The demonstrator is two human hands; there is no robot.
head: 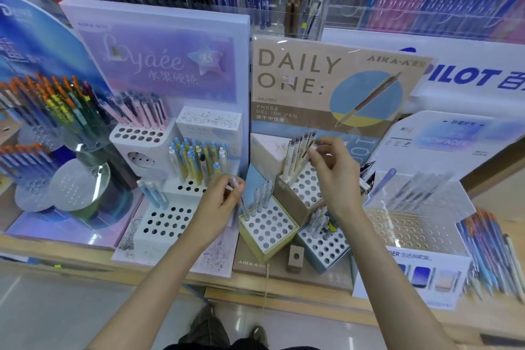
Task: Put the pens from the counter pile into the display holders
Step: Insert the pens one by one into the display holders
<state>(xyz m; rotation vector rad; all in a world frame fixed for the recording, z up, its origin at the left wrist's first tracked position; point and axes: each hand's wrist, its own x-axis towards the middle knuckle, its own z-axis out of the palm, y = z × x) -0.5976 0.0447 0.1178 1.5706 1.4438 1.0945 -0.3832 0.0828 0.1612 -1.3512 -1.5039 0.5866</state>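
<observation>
Presently a pale pen is gripped by the left hand, with its tip in the yellow holder. A beige pen standing in the tan holder is pinched by the right hand. The pen pile lies far right on the surface.
</observation>
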